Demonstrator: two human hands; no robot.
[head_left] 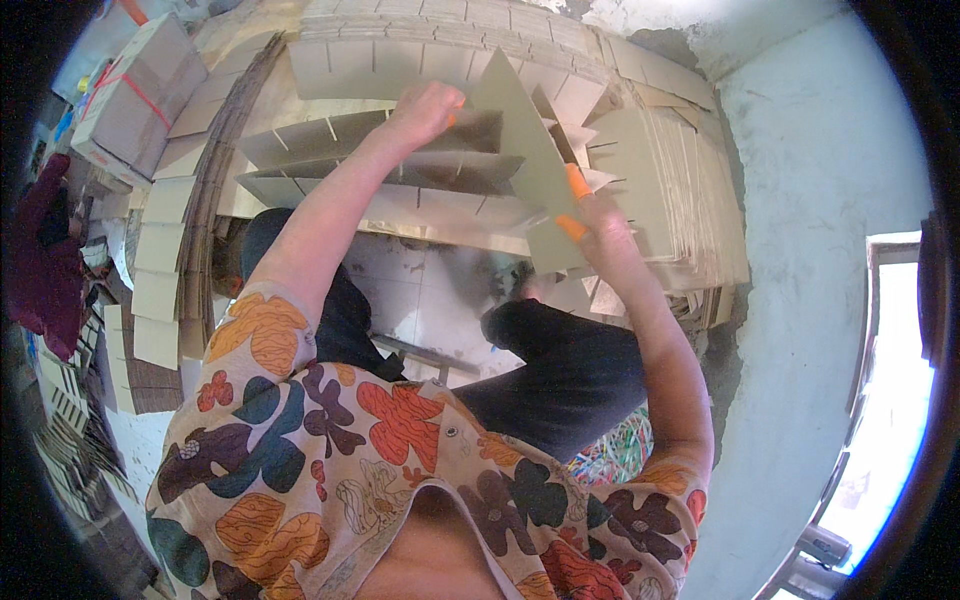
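The right hand (598, 222), its fingertips capped in orange rubber, pinches the near right edge of a slotted cardboard divider strip (530, 160), fingers pressed together on the board. The strip is a flat, pale grey-brown piece that looks triangular from here, its narrow end pointing far and slightly left, its long axis running from the right hand up toward the far left. It stands tilted above the middle of the scene, crossing the other strips.

The left hand (428, 108) is curled closed at the far end of that strip, touching the top edge of a partly built cardboard grid (400, 170); whether it grips the strip or a grid piece cannot be told. The grid's long slotted strips lie left to right, one behind the other, with cut notches along their edges.

Stacks of flat cardboard (690, 190) rise on the right and far side, further stacks (160, 240) on the left. A tied carton bundle (135, 95) sits far left. Near, dark trousers (570, 370) cover the knees.
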